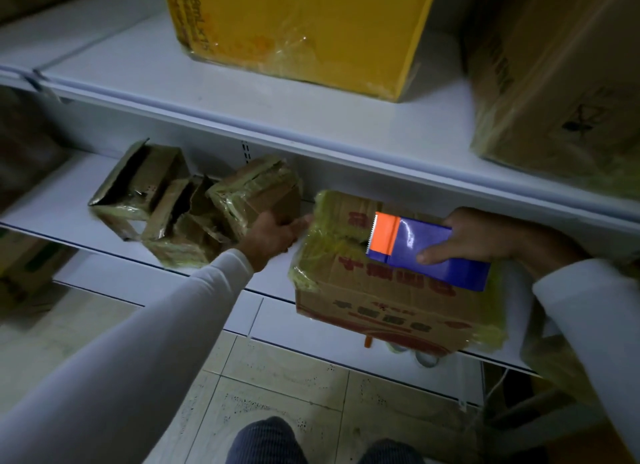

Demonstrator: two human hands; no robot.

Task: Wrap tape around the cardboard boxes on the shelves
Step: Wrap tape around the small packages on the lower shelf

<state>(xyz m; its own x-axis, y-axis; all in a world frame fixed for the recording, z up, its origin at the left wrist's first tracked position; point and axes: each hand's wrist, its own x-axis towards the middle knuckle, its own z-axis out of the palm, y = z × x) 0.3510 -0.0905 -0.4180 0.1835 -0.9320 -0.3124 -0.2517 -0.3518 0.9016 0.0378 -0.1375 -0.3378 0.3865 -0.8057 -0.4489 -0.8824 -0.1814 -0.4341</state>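
Observation:
A brown cardboard box with red print (388,304), partly covered in yellowish tape, lies on the lower white shelf (270,276) and juts over its front edge. My right hand (481,236) grips a blue tape dispenser with an orange toothed end (422,247) and holds it on top of this box. My left hand (273,238) reaches to the box's left side, fingers touching its taped corner, right beside a small taped box (256,195).
Several small crumpled cardboard boxes (152,200) lie at the left of the lower shelf. On the upper shelf (242,92) stand a big yellow box (298,30) and a brown box (561,82). Tiled floor (294,404) and my knees are below.

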